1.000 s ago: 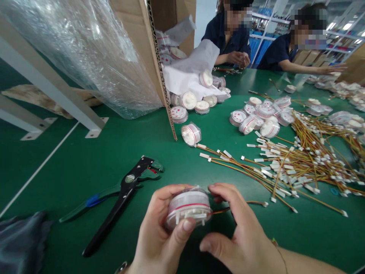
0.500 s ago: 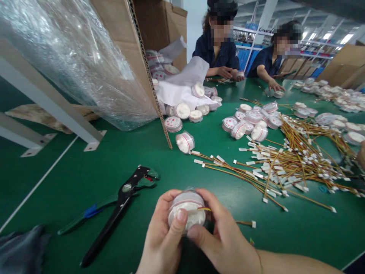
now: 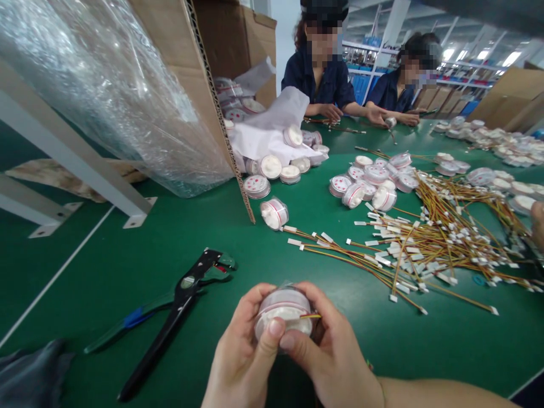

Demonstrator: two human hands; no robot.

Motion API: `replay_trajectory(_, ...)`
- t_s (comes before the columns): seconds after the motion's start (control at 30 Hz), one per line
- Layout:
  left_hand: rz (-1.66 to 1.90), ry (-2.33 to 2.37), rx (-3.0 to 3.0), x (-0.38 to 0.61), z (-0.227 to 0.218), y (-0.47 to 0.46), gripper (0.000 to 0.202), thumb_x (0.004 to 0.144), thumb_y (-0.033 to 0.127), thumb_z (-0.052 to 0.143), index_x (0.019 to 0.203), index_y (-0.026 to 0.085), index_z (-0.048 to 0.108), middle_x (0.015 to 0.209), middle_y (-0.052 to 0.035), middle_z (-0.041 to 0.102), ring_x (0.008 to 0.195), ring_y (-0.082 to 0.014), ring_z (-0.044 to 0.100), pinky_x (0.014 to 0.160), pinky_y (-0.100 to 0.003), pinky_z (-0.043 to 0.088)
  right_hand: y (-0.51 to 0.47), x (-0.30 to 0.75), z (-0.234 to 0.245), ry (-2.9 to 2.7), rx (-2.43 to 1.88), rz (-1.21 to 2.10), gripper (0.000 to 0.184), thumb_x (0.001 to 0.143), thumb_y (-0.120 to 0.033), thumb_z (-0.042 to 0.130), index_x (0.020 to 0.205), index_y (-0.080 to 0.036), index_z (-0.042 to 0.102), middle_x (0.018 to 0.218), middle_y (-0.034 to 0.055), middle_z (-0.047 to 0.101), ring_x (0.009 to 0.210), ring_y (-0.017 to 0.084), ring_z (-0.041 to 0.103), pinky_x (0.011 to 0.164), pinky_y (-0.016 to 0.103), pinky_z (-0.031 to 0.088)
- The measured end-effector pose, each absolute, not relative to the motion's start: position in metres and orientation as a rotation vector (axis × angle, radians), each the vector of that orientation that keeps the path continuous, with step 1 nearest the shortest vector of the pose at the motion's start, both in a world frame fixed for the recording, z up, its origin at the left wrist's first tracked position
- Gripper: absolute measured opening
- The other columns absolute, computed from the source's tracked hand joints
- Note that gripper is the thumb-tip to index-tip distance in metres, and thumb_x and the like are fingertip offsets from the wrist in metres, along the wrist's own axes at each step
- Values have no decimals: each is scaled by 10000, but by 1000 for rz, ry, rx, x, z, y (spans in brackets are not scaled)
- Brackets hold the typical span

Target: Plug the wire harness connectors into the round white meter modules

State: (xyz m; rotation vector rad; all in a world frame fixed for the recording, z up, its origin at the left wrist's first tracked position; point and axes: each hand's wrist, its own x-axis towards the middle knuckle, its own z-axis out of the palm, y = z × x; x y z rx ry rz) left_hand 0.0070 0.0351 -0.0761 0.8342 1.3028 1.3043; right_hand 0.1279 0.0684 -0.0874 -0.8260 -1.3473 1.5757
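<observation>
Between my two hands, just above the green bench, is a round white case in clear wrap (image 3: pixel 283 298) with a thin red line round its side. My left hand (image 3: pixel 244 345) wraps its left side, thumb pressed on the white face. Around the right side curl the fingers of my right hand (image 3: pixel 334 345), its thumb close beside the other. A short yellow and dark red cable (image 3: pixel 311 316) lies across the face; its inner end is by the thumbs, and the rest is hidden behind my right hand. The underside of the case is hidden.
Black wire strippers (image 3: pixel 185 300) lie to the left. Loose cables with white connectors (image 3: pixel 425 243) are heaped at right, behind them more wrapped round cases (image 3: pixel 376 175). An open carton (image 3: pixel 212 102) leans at back left. Two co-workers (image 3: pixel 323 79) sit across the bench.
My thumbs have drawn closer together on the white face. The cable end that stuck out beyond my right hand no longer shows. Across the bench, the co-workers' hands have come together around a small item.
</observation>
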Motion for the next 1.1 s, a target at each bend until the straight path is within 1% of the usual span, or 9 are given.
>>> replay_trajectory(0.17, 1313, 1305, 815, 5, -74, 35, 397, 826, 409, 607, 1150, 234, 459, 989, -15, 633, 882, -161, 608, 789, -199, 496, 67, 128, -80, -1366, -917, 1515, 426, 783, -404, 657, 1150, -237, 522, 1013, 26, 622, 901, 164, 604, 807, 263, 514)
replay_trajectory(0.27, 1319, 1274, 770, 6, -74, 37, 385, 829, 396, 606, 1145, 228, 462, 992, -22, 633, 883, -169, 609, 787, -216, 494, 68, 128, -79, -1406, -965, 1508, 400, 790, -405, 648, 1137, -245, 529, 1012, 20, 614, 896, 162, 591, 804, 267, 503)
replay_trajectory(0.43, 1323, 1204, 648, 10, -71, 43, 311, 851, 352, 576, 1099, 198, 469, 990, -44, 622, 878, -180, 591, 804, -277, 479, 74, 133, -85, -1502, -1015, 1479, 480, 779, -392, 664, 1193, -244, 470, 1117, 40, 573, 996, 183, 563, 886, 310, 470)
replay_trajectory(0.57, 1278, 1190, 655, 9, -67, 45, 263, 850, 324, 578, 1055, 192, 478, 1007, -42, 611, 935, -187, 568, 834, -289, 457, 87, 143, -86, -1695, -984, 1425, 416, 821, -334, 620, 1205, -266, 474, 1114, 21, 550, 1007, 167, 538, 903, 313, 444)
replay_trajectory(0.63, 1268, 1196, 683, 8, -68, 46, 257, 858, 337, 569, 1051, 191, 483, 1026, -45, 608, 935, -181, 568, 839, -286, 455, 93, 147, -84, -1770, -984, 1406, 426, 815, -312, 626, 1213, -266, 480, 1103, 18, 543, 1004, 163, 530, 903, 310, 435)
replay_trajectory(0.83, 1343, 1196, 787, 4, -80, 43, 342, 825, 369, 632, 1079, 215, 464, 992, -39, 629, 914, -161, 601, 797, -234, 486, 92, 150, -84, -1684, -854, 1476, 501, 792, -402, 650, 1246, -294, 467, 1128, 7, 533, 1016, 153, 534, 876, 274, 453)
replay_trajectory(0.97, 1387, 1111, 844, 4, -81, 38, 418, 764, 322, 716, 1075, 228, 453, 998, -35, 640, 920, -151, 622, 787, -200, 512, 88, 153, -87, -1733, -881, 1237, 478, 807, -392, 646, 1239, -321, 454, 1101, -24, 564, 971, 107, 557, 838, 211, 447)
replay_trajectory(1.03, 1405, 1083, 851, 4, -80, 37, 414, 761, 280, 723, 1071, 236, 452, 1007, -29, 636, 942, -152, 626, 795, -195, 517, 88, 154, -87, -1757, -894, 1041, 452, 781, -401, 675, 1177, -289, 486, 1091, -18, 559, 987, 106, 550, 848, 206, 437)
replay_trajectory(1.1, 1433, 1071, 871, 5, -80, 37, 395, 764, 246, 721, 1057, 246, 457, 1000, -16, 630, 942, -150, 630, 795, -195, 520, 88, 155, -87, -1776, -898, 819, 377, 766, -398, 693, 1067, -239, 532, 1082, 2, 536, 1012, 112, 530, 863, 210, 423)
